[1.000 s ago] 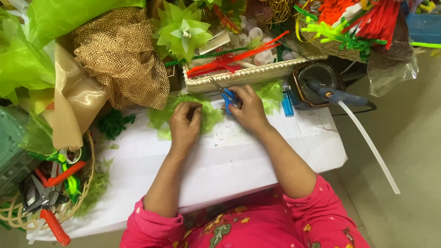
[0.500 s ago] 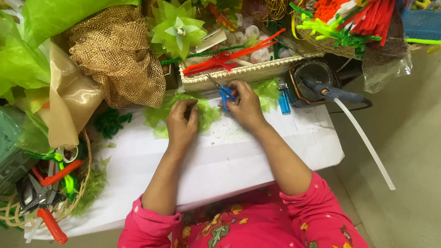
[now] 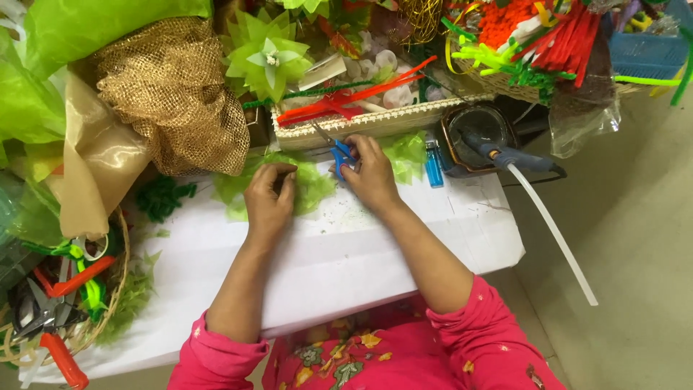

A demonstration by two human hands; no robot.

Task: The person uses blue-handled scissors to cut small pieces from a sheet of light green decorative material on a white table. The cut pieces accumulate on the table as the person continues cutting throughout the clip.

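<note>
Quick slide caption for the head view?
Right hand works blue-handled scissors while left hand holds green mesh on white table.

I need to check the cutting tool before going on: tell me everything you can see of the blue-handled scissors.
The scissors are small, with bright blue plastic handles and thin grey metal blades. The right hand grips the handles, hiding most of them. The blades point up and to the left, toward the cream woven tray, their tips near its front edge. They sit over the light green tissue on the white table; whether the blades are open is unclear.
</note>
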